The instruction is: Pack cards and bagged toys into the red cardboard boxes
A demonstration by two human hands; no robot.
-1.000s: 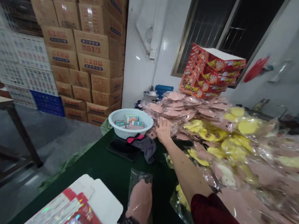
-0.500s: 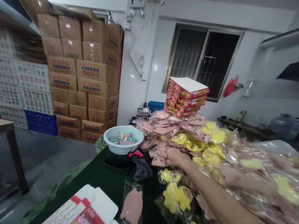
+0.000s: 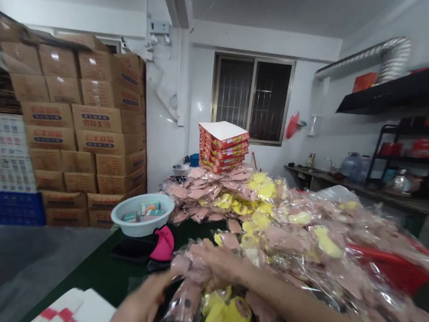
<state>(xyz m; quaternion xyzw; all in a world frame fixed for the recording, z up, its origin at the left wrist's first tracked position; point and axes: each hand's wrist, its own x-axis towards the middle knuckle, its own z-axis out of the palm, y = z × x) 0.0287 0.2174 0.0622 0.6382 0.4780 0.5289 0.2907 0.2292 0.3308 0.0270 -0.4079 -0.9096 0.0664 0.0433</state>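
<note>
Pink bagged shape [image 3: 184, 303] between left hand [image 3: 137, 307] and right hand [image 3: 217, 261]

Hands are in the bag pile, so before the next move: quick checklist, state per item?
1. Left hand secure on the bagged pink piece: cannot tell, blurred.
2. Right hand on the bag pile: ok, fingers lie over the bags.
3. Red-printed box stack steady: not ok, it sits on loose, slippery bags.
4. White plastic basin of small boxes: ok, it stands upright on the table, away from both hands.
5. White and red carton: ok, it lies apart from the bags.
</note>
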